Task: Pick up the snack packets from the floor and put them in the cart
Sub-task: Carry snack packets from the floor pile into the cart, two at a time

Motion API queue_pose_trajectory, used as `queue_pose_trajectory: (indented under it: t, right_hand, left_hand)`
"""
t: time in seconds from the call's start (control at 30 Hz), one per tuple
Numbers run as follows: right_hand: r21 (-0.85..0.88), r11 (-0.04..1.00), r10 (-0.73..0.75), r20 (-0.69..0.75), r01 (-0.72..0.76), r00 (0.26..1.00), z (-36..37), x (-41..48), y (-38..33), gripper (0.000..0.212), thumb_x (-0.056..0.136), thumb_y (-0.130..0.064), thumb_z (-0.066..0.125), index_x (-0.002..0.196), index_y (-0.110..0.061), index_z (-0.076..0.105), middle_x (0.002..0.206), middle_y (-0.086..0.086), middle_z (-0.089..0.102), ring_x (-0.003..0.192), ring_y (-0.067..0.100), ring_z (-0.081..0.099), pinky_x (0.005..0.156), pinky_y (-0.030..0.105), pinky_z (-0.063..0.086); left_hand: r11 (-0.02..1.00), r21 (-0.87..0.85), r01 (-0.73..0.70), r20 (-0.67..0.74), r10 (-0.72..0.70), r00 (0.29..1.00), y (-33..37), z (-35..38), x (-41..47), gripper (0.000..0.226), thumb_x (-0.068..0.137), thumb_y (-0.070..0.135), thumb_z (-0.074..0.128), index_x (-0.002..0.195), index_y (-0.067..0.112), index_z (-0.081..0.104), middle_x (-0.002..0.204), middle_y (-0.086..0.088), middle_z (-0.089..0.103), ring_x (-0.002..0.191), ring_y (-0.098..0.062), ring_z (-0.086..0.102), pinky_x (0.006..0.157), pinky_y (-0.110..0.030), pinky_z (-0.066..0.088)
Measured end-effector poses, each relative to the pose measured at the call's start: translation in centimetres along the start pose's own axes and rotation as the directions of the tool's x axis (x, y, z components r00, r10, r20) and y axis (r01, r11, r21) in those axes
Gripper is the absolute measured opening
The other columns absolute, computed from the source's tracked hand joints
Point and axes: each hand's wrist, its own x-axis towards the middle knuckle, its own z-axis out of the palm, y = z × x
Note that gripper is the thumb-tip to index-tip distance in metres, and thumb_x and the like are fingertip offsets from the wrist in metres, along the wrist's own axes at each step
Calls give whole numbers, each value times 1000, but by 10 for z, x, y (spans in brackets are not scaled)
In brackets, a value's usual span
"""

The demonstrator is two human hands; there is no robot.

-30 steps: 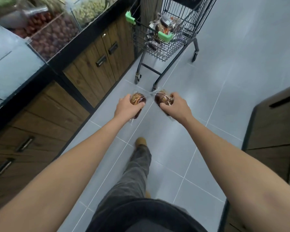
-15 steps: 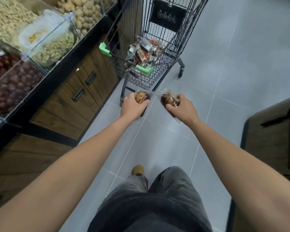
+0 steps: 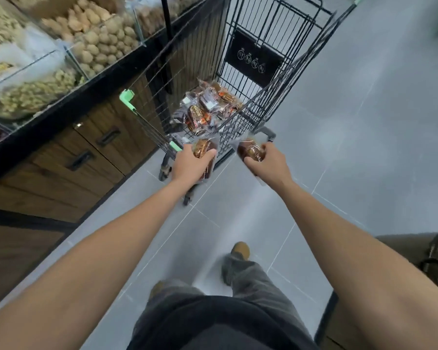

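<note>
Left hand: the left hand point(image 3: 189, 164) grips a brown snack packet point(image 3: 203, 150), fingers curled around it.
Right hand: the right hand point(image 3: 270, 163) holds a second packet point(image 3: 251, 152) the same way.
Cart: the wire cart point(image 3: 240, 127) stands just ahead of both hands, with a pile of packets point(image 3: 208, 108) inside.
</note>
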Motion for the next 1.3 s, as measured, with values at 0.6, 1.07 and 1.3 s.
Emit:
queue_pose_trajectory:
  t: [0.6,1.07,1.3]
  right_hand:
    - [-64,958,-251,278,279,927,2,226,-53,36,77,-45,63,97,-21,48,86,-3,62,78,18,62,72,38,55]
    - [-209,968,-44,396,137,917,35,397,-87,49,82,-52,61,112,-14,51,96,3,62,87,21,60,78,35,51]
    - [-209,976,62,519,57,852,46,466,-70,39,90,-43,61,106,-12,44,82,-2,54,70,11,52,69,28,44]
  left_hand:
    - [934,-233,272,-259,-329,908,68,18,142,50,86,58,55,114,17,49,101,1,56,88,-17,56,66,-26,39]
    - [735,-487,471,-67,-570,819,100,26,302,60,79,60,62,117,17,44,100,0,58,80,-13,60,58,-23,44]
    - [587,-560,585,60,-676,735,112,59,353,28,91,41,60,87,18,45,78,8,44,62,-2,42,52,-15,32]
